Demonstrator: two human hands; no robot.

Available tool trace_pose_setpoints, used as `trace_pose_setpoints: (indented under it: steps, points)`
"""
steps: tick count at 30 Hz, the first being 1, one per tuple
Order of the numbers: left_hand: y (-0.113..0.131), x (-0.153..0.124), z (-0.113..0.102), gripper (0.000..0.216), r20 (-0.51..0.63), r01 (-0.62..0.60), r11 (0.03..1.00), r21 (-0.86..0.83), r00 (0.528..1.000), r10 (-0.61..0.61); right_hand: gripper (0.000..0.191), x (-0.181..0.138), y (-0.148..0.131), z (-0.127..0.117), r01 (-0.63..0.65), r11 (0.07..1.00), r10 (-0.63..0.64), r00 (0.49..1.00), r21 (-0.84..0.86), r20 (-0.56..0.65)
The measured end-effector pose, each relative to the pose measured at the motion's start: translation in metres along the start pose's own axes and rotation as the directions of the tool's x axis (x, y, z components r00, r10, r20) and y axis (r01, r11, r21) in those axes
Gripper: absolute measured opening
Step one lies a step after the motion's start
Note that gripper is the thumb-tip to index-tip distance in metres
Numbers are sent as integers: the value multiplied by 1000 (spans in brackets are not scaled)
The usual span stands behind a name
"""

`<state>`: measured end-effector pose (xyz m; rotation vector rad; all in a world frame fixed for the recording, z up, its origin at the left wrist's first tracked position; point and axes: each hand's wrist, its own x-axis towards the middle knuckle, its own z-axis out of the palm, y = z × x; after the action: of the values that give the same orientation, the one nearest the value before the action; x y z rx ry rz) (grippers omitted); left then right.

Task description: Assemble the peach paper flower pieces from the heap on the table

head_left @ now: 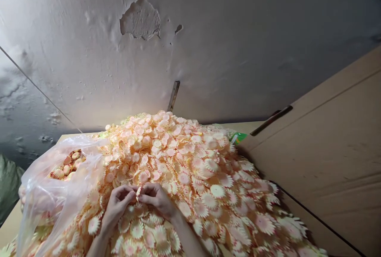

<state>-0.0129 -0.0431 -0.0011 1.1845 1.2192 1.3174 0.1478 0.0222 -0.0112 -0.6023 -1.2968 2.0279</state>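
Note:
Low in the middle of the view, my left hand and my right hand meet fingertip to fingertip. Both pinch one small pale artificial flower piece, seen nearly edge-on; its exact folding is hidden by the fingers. Beneath and around the hands spreads a large pile of flat, round flower pieces with toothed edges, cream to pink with reddish tips. To the left of my left hand lies a clear plastic bag, its mouth open on several closed-up, rounded flower pieces.
The pile covers most of the table. A large cardboard sheet leans along the right side. A green packet sticks out beside it. Behind the pile stands a wall with peeling paint. A greenish sack is at the far left.

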Motion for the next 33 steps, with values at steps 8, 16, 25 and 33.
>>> trace_pose_setpoints:
  steps: [8, 16, 25, 33]
  points:
    - [-7, 1, 2, 27, -61, -48, 989, 139, 996, 57, 19, -3, 4, 8, 162, 903, -209, 975, -399, -78]
    - [-4, -1, 5, 32, -92, 30, 999, 38, 995, -27, 23, -6, -4, 5, 98, 928, -90, 995, -359, 39]
    - [1, -4, 9, 35, -162, 73, 996, -54, 984, -81, 27, -4, 0, -2, 84, 947, -59, 994, -310, 90]
    - [3, -4, 14, 31, -259, -44, 974, 221, 960, 102, 31, -2, 9, 0, 81, 931, -120, 989, -357, -88]
